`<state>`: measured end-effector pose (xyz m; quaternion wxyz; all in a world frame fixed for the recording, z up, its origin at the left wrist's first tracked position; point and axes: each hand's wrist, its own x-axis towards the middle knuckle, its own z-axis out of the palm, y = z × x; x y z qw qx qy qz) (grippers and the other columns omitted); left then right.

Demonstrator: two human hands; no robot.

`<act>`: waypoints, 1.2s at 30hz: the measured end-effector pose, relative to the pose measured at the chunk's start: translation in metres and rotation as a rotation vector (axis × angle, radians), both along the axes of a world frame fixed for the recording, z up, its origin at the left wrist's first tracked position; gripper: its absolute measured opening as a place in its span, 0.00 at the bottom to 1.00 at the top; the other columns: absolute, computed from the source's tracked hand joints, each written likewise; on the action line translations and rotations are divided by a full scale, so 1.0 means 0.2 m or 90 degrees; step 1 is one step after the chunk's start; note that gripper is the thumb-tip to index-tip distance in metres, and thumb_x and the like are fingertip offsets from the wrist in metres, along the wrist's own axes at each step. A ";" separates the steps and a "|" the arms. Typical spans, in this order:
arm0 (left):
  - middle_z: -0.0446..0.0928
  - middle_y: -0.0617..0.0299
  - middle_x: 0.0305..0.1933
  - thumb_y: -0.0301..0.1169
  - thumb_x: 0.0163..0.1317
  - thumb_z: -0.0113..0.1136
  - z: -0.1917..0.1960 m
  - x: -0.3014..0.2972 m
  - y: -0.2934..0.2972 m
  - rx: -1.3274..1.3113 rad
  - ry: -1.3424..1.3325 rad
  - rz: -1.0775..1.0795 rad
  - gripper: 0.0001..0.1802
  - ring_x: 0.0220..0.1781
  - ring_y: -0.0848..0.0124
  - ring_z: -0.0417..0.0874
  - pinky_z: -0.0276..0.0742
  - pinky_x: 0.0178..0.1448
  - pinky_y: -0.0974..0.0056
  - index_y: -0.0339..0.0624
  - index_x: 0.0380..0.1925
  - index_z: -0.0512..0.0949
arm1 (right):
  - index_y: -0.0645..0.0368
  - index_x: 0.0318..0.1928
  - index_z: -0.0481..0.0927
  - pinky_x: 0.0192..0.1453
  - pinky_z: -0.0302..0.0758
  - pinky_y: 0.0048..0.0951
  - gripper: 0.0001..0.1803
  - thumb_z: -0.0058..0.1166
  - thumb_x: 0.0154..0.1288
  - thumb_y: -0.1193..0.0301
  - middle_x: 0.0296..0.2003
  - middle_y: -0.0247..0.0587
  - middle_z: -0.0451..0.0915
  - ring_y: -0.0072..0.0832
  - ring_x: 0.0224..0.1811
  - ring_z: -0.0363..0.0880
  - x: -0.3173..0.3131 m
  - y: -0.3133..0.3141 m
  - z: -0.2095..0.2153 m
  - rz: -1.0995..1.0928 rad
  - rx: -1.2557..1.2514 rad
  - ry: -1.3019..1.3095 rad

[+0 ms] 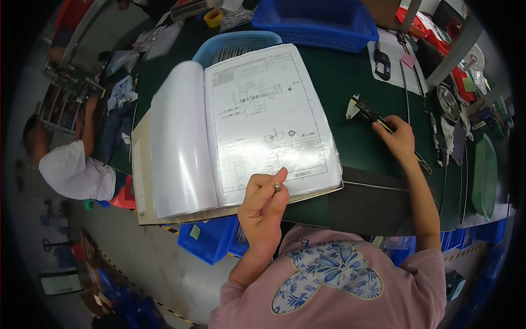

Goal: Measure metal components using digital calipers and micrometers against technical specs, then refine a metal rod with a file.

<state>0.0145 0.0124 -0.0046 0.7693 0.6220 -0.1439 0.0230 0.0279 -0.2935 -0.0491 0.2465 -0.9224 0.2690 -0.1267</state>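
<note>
Over the lower edge of an open binder (181, 148), my left hand (262, 211) pinches a small metal pin (278, 187) between thumb and fingers. Only the pin's end shows; the rest is hidden in the grip. The binder page behind it is a technical drawing (263, 109) in a glossy clear sleeve. To the right, my right hand (398, 137) is closed around a caliper (366, 111), whose jaws point up and left, away from my fingers. The caliper's beam runs on below the hand toward the lower right.
Behind the binder stand a light blue basket (235, 41) of thin rods and a dark blue crate (312, 22). A micrometer (382, 64) lies on paper at the back right, near a green tray (484, 175). Another person (76, 170) sits at the left.
</note>
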 end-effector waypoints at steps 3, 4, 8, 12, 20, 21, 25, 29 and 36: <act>0.67 0.64 0.33 0.22 0.55 0.53 0.02 -0.01 -0.01 0.005 -0.014 -0.008 0.15 0.31 0.81 0.66 0.62 0.33 0.80 0.33 0.44 0.74 | 0.61 0.33 0.77 0.32 0.70 0.27 0.21 0.58 0.47 0.55 0.25 0.41 0.77 0.31 0.27 0.76 -0.02 0.05 0.07 0.034 0.074 -0.062; 0.68 0.63 0.33 0.21 0.54 0.55 0.03 -0.01 -0.02 0.032 -0.026 0.000 0.14 0.31 0.80 0.68 0.63 0.33 0.79 0.32 0.42 0.74 | 0.62 0.33 0.77 0.30 0.69 0.26 0.20 0.57 0.48 0.57 0.24 0.41 0.77 0.29 0.25 0.74 -0.03 0.07 0.11 0.029 0.125 -0.079; 0.71 0.61 0.30 0.19 0.48 0.59 0.05 -0.01 -0.07 0.079 -0.028 -0.012 0.13 0.32 0.76 0.71 0.67 0.35 0.76 0.33 0.37 0.77 | 0.65 0.33 0.74 0.23 0.65 0.22 0.14 0.56 0.48 0.67 0.23 0.41 0.73 0.27 0.20 0.70 -0.15 0.19 0.29 0.303 0.036 -0.249; 0.71 0.60 0.29 0.19 0.45 0.61 0.04 0.01 -0.11 0.091 -0.100 -0.048 0.11 0.31 0.74 0.72 0.67 0.35 0.74 0.34 0.33 0.78 | 0.66 0.34 0.72 0.20 0.64 0.23 0.15 0.53 0.43 0.73 0.20 0.41 0.68 0.28 0.17 0.67 -0.23 0.31 0.40 0.395 0.073 -0.255; 0.70 0.60 0.30 0.19 0.44 0.62 0.03 -0.01 -0.12 0.110 -0.084 -0.009 0.09 0.31 0.73 0.71 0.66 0.35 0.74 0.34 0.29 0.78 | 0.64 0.33 0.74 0.16 0.62 0.24 0.17 0.59 0.43 0.67 0.18 0.37 0.68 0.26 0.14 0.67 -0.25 0.38 0.42 0.443 0.008 -0.278; 0.70 0.60 0.30 0.19 0.44 0.62 0.03 -0.01 -0.12 0.109 -0.089 -0.003 0.09 0.31 0.73 0.71 0.66 0.35 0.74 0.34 0.29 0.78 | 0.64 0.33 0.74 0.16 0.62 0.24 0.17 0.59 0.43 0.67 0.18 0.37 0.68 0.26 0.14 0.67 -0.25 0.38 0.42 0.446 0.003 -0.264; 0.70 0.60 0.30 0.18 0.44 0.61 0.04 -0.01 -0.12 0.119 -0.105 -0.003 0.09 0.32 0.73 0.70 0.66 0.36 0.74 0.33 0.29 0.78 | 0.62 0.30 0.74 0.15 0.61 0.25 0.16 0.60 0.43 0.65 0.17 0.36 0.68 0.27 0.13 0.67 -0.26 0.38 0.41 0.454 -0.022 -0.293; 0.70 0.60 0.31 0.18 0.44 0.59 0.03 -0.02 -0.12 0.119 -0.109 -0.017 0.09 0.32 0.73 0.70 0.65 0.36 0.74 0.33 0.29 0.78 | 0.61 0.28 0.74 0.15 0.62 0.25 0.16 0.62 0.42 0.63 0.16 0.36 0.68 0.28 0.13 0.67 -0.26 0.38 0.42 0.442 -0.058 -0.283; 0.68 0.61 0.32 0.20 0.47 0.58 0.01 -0.01 -0.12 0.125 -0.158 -0.020 0.05 0.29 0.77 0.69 0.65 0.31 0.77 0.32 0.27 0.75 | 0.60 0.24 0.74 0.15 0.62 0.26 0.17 0.64 0.40 0.61 0.16 0.36 0.69 0.29 0.13 0.68 -0.26 0.37 0.43 0.440 -0.058 -0.307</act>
